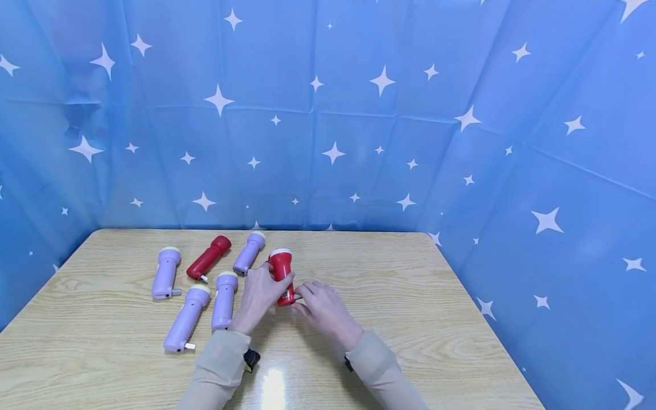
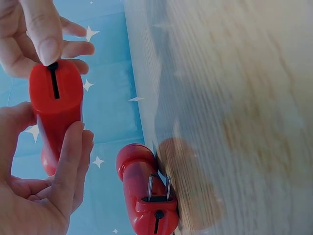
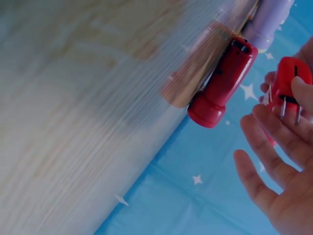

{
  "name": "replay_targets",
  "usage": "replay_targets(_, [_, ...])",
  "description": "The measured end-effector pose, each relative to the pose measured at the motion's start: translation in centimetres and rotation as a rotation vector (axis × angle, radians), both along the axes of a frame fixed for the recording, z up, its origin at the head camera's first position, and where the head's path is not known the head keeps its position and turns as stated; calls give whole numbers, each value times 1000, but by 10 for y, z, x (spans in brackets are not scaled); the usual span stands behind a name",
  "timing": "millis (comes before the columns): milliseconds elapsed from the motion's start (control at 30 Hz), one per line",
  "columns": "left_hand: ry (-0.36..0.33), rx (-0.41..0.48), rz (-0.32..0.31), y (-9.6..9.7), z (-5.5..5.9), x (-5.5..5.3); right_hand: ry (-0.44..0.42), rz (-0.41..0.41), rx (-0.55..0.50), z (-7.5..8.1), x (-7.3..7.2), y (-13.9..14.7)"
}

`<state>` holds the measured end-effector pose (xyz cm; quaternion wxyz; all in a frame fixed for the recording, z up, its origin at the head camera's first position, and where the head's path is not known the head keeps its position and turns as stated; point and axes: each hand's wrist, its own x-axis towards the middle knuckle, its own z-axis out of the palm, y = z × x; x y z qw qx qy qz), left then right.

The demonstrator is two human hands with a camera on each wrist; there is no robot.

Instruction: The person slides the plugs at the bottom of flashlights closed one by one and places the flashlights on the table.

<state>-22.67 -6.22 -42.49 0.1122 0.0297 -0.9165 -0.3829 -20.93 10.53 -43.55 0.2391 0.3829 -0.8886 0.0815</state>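
My left hand [image 1: 258,293] grips a red flashlight [image 1: 281,263] with a white lens rim, fingers and thumb around its body. The lens end points away from me. My right hand [image 1: 325,307] is at the near end. In the left wrist view its thumb [image 2: 48,49] presses by a black slider [image 2: 55,85] on the flashlight's end face; the other fingers are spread loosely behind. Two metal plug prongs [image 3: 283,106] stick out of the held flashlight in the right wrist view, close to the right fingers.
Left of the hands, several lavender flashlights [image 1: 166,273] lie on the wooden table [image 1: 389,285], some with prongs out. Among them lies another red flashlight [image 1: 209,257], its prongs extended. A blue curtain [image 1: 328,136] with white stars hangs behind the table and along its sides.
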Motion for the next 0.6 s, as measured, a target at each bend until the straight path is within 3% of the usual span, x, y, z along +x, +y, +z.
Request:
replay_targets(267, [0, 18, 3, 1, 0, 0, 34, 15, -13, -1, 0, 0])
replay_targets(467, [50, 21, 16, 3, 0, 1, 36, -34, 14, 2, 2, -2])
replay_targets(600, [26, 18, 15, 3, 1, 1, 70, -56, 32, 2, 2, -2])
